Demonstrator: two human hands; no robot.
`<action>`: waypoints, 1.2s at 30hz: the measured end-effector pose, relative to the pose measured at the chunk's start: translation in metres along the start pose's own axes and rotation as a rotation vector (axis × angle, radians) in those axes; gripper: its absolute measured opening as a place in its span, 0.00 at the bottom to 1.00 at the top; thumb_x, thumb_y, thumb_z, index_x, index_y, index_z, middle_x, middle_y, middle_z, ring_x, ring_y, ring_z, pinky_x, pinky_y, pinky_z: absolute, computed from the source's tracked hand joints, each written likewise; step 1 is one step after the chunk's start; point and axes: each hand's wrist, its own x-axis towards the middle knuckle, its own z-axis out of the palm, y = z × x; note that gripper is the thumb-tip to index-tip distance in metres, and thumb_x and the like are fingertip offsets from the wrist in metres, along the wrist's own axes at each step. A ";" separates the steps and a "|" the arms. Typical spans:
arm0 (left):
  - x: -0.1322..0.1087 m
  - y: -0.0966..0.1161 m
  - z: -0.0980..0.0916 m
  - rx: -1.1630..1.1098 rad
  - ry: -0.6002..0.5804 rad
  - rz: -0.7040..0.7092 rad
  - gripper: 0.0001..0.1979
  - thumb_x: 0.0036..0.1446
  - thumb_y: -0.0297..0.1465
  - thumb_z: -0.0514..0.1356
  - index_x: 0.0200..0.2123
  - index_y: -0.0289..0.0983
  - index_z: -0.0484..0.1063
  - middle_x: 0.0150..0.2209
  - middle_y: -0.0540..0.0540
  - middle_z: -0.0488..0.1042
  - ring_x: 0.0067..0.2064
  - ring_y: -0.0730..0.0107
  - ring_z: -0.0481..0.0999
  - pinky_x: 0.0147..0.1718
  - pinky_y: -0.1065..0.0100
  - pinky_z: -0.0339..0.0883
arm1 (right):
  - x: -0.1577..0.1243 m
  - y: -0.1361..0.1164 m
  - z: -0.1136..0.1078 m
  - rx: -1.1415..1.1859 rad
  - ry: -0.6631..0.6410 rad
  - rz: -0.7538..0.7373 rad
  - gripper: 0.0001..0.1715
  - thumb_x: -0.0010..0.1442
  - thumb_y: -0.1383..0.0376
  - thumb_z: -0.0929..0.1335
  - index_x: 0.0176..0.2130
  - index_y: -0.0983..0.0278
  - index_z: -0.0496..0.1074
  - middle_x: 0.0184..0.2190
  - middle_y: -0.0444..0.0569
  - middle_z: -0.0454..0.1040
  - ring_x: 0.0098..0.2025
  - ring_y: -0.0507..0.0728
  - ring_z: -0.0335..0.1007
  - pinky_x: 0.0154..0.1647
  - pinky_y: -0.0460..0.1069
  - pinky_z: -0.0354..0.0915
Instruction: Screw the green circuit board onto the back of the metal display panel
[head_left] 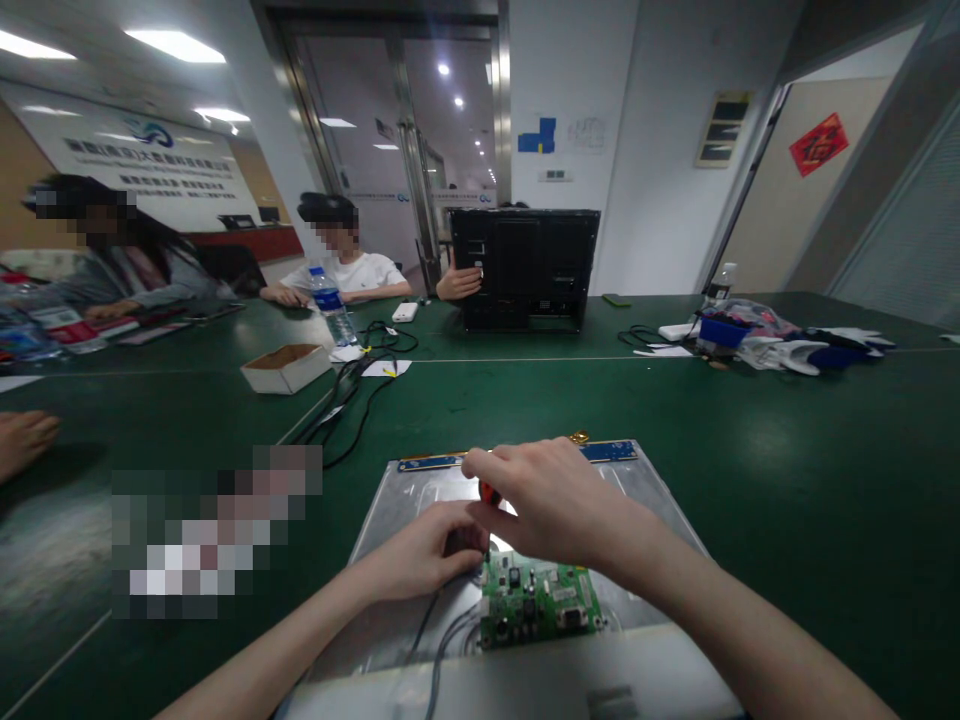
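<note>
Screwdriver [489, 493] in right fingers [486, 465], left fingers [463, 565] beside green circuit board [538, 602]

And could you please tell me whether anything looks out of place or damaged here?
Nothing looks plainly spilled or damaged; only the thin black cables look untidy, lying loosely tangled on the green table beside the open white cardboard box.

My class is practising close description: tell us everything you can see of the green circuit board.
The green circuit board is roughly rectangular, dotted with dark chips, with a blocky connector by its near edge. It lies flat on the silvery metal-looking panel, cables at its left. The left hand is at its far left corner; contact is unclear.
</note>
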 end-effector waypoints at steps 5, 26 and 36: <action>0.000 0.000 0.000 -0.011 -0.004 0.022 0.06 0.58 0.31 0.60 0.38 0.36 0.72 0.34 0.46 0.74 0.38 0.61 0.73 0.38 0.63 0.69 | 0.000 0.000 0.003 -0.003 0.016 -0.005 0.07 0.62 0.66 0.63 0.42 0.63 0.67 0.33 0.47 0.76 0.26 0.51 0.65 0.23 0.49 0.40; 0.001 0.001 0.000 -0.018 -0.014 0.060 0.05 0.57 0.29 0.57 0.38 0.37 0.69 0.34 0.48 0.73 0.36 0.63 0.70 0.36 0.66 0.67 | 0.002 -0.002 0.003 -0.014 0.010 0.002 0.09 0.62 0.67 0.62 0.43 0.63 0.67 0.33 0.47 0.76 0.26 0.51 0.65 0.24 0.49 0.41; 0.002 0.002 0.000 -0.044 -0.029 0.063 0.03 0.57 0.29 0.57 0.35 0.37 0.69 0.33 0.48 0.73 0.35 0.64 0.70 0.35 0.66 0.67 | 0.000 -0.001 0.000 -0.002 0.006 -0.010 0.08 0.62 0.65 0.63 0.42 0.63 0.67 0.33 0.47 0.76 0.26 0.52 0.65 0.23 0.49 0.41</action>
